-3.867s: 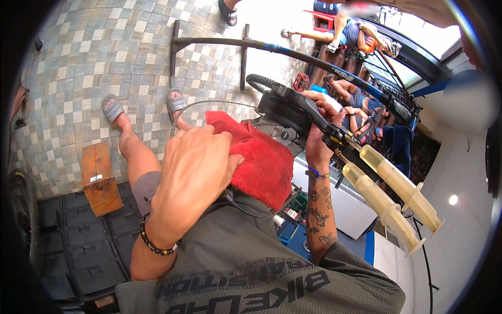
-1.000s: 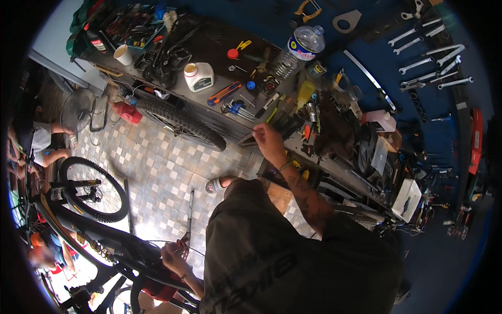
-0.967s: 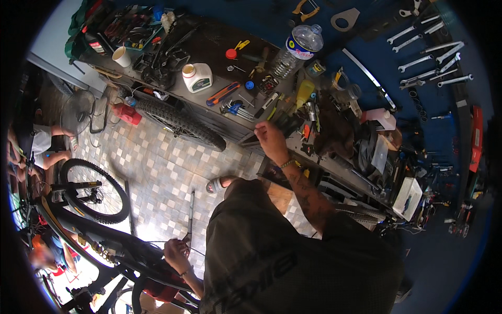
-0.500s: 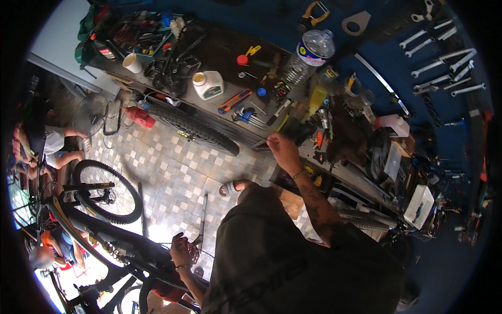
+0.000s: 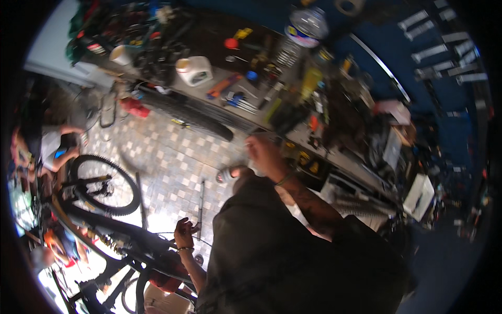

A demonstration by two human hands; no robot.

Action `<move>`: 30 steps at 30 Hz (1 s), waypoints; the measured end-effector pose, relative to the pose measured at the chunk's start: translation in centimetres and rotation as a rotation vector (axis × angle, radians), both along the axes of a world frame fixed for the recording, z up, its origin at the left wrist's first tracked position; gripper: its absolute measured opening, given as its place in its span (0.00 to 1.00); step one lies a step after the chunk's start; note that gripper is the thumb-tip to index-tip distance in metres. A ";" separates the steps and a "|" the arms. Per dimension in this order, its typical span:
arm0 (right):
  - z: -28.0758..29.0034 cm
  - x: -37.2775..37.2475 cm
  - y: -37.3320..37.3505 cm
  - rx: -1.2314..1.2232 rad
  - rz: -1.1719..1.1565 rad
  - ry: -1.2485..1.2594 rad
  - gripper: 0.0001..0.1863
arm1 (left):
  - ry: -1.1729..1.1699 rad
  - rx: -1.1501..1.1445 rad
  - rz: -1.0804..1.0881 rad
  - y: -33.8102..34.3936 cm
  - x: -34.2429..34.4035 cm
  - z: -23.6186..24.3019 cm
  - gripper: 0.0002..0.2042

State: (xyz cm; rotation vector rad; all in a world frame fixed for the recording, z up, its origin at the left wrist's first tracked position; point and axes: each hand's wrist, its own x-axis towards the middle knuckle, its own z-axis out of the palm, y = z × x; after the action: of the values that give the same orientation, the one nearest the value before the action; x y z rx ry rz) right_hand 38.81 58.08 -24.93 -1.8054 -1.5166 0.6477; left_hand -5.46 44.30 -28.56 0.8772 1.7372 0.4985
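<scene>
Two hands work apart: the left grip [image 5: 184, 233] pinches the bicycle frame [image 5: 112, 230], the right grip [image 5: 264, 154], state unclear, reaches the workbench [image 5: 334, 157].

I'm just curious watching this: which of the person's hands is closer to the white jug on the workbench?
The right hand. It reaches toward the workbench edge, below and to the right of the white jug. The left hand is much farther down, at the black bicycle frame.
</scene>
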 end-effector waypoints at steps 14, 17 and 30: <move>-11.0 8.8 -29.3 -0.402 -0.186 0.125 0.15 | -0.027 0.089 -0.352 1.4 3.6 -5.5 0.15; -15.1 16.9 -38.0 -0.400 -0.447 0.163 0.15 | -0.090 0.129 -0.318 2.0 7.0 -3.9 0.16; -16.5 37.0 -66.8 -0.880 -1.086 -0.374 0.23 | -0.044 0.181 -0.553 -1.3 21.9 3.9 0.21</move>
State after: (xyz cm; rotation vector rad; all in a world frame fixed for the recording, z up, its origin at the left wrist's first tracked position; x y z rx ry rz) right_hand 75.85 -8.72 -41.41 -3.1094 -0.1581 0.4183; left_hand 16.47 43.01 -24.70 1.4068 1.3428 0.3011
